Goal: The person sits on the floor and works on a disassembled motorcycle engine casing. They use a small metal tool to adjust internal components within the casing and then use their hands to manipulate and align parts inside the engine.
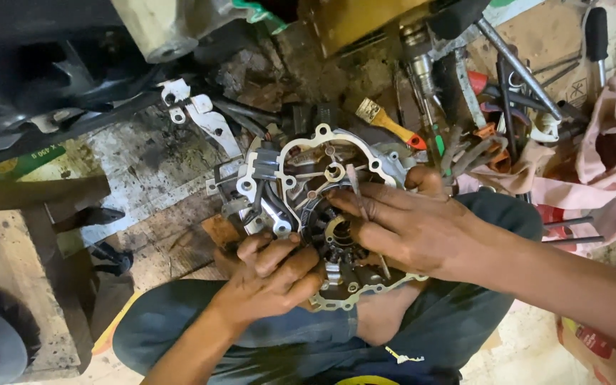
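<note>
Left hand (272, 274): I am clamping my fingers on the near rim of the engine cover (322, 214).
Right hand (401, 224): I am pinching a thin metal tool (356, 191), pressing it toward the stator coil (336, 235).
Cover: I am resting it on my lap.

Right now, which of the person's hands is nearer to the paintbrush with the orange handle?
Right. The right hand lies on the engine cover just below the paintbrush; the left hand grips the cover's lower left edge, farther away.
</note>
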